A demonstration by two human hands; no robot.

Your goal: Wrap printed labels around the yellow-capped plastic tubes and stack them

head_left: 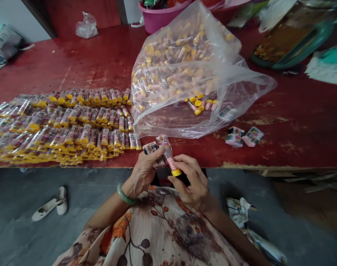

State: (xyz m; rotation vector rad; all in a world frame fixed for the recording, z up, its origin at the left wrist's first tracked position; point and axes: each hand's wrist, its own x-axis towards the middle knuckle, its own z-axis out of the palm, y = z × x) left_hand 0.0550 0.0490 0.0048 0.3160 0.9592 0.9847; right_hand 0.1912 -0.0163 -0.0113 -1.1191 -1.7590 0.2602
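As if to keep both close together, clasping a small printed packet (150, 148) and the upper part of a clear plastic tube (166, 146) in the left hand (144, 168). Resting right hand (194, 183) fingertips on the tube beside its yellow cap (176, 172), probably for steadiness; cannot tell whether clamped or merely touching. Held at the near edge of the red table (87, 70), cap tilted bodyward, perhaps for easy handling. Stacked at left in rows, caps facing near: many filled tubes (85, 135), likely to save space. Lying at right, seemingly within reach: two more packets (235, 137). Beyond, opened toward the body, presumably for access: a transparent bag (240, 88) of loose tubes. Farthest, behind the bag: a pink basin (157, 16).
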